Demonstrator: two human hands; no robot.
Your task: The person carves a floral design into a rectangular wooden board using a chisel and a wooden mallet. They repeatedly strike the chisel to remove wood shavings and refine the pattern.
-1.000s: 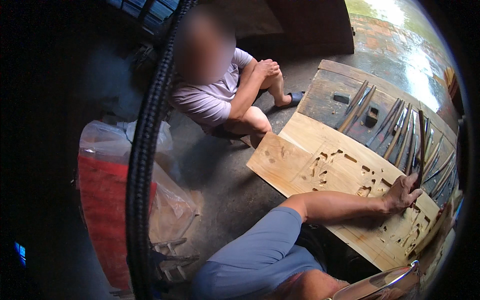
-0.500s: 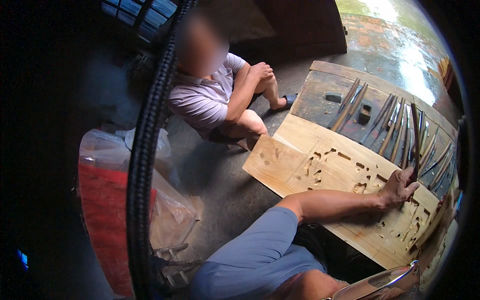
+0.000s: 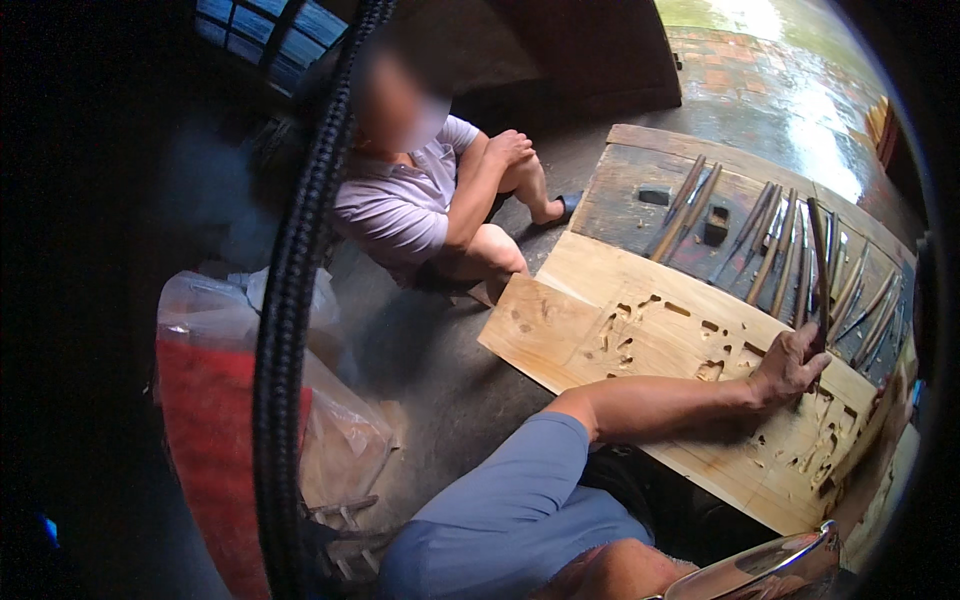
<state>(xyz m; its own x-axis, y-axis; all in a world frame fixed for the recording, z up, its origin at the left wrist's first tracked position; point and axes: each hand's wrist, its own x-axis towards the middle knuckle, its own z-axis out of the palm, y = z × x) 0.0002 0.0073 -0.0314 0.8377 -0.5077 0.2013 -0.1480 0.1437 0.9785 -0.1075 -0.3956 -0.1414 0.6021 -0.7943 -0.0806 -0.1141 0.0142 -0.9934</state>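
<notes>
The carved board (image 3: 650,350) lies on the dark bench (image 3: 622,205), its long axis slanting from the person's left, at its plain end, toward the right and nearer the body, where the cuts are dense. The left hand (image 3: 788,368) is the nearer one, directly over the board's right half, its forearm crossing above the cut wood from the near side. Its fingers look curled with little gap around the lower part of a long dark rod (image 3: 820,260), which points up and away past the board's far edge; the rod's lower tip is hidden. The right hand cannot be made out, so its grip cannot be told. Beyond the board's far edge lie wooden-handled tools (image 3: 772,246); off its plain end sits another person (image 3: 400,205).
</notes>
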